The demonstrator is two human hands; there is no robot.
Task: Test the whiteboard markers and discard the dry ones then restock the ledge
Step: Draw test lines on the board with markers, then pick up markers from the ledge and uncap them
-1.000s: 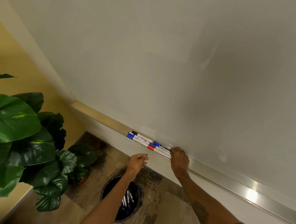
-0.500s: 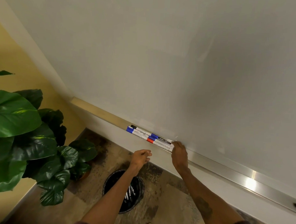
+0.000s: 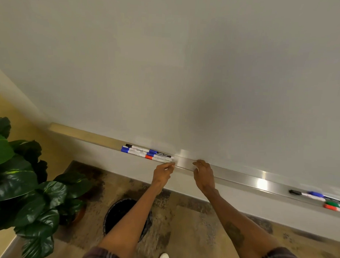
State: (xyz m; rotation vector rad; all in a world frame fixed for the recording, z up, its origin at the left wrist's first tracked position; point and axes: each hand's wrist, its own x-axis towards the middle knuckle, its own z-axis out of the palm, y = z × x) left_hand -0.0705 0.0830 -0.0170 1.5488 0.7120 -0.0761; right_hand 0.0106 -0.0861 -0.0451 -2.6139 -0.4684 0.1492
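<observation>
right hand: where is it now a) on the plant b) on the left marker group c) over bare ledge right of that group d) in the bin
c: the right hand is over bare ledge, a gap right of the marker group, whose end the left hand reaches.

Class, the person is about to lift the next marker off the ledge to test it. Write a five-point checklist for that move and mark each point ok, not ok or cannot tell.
1. Markers in reach: the near group of markers lies on the ledge right beside the left hand. Ok.
2. Grip: the left hand's fingertips are at the front marker's end, but a pinch is not clear. Cannot tell.
3. Right hand free: it rests on the ledge, with nothing seen in it. Ok.
4. Writing space: the whiteboard is bare above the ledge. Ok.
5. Bin ready: it stands open on the floor below the hands. Ok.
</observation>
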